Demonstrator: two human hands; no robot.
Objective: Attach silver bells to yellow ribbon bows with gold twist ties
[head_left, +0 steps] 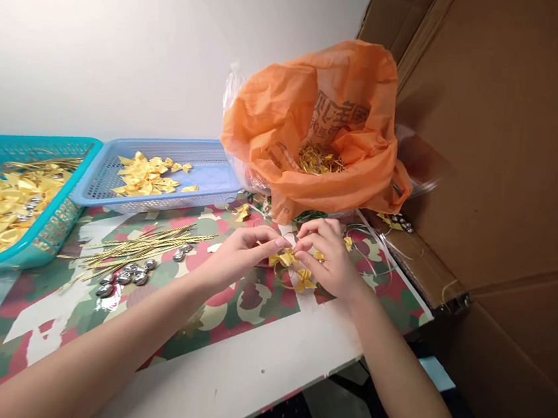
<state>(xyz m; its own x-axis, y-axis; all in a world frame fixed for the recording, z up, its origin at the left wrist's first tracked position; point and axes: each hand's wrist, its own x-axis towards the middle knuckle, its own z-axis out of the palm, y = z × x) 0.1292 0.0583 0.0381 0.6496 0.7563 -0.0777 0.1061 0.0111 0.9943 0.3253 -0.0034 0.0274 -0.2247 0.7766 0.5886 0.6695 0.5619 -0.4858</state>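
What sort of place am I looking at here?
Probably a small handicraft workstation: yellow ribbon bows sit in a blue plastic basket, with gold twist ties and what look like silver bells laid out on the table.

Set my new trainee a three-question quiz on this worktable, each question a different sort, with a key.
1. True or false: all the small, rounded, shiny silver pieces are inside the teal plastic basket.

2. Multiple choice: what stands just beyond the bare left hand and bare right hand?
A) a green glass bottle
B) a crumpled orange plastic bag
C) a red metal tin

3. Fill in the blank: the shallow light-blue plastic basket holds a heap of small ____-coloured pieces.

Key: 1. False; several lie on the camouflage-patterned sheet. 2. B. 3. yellow.
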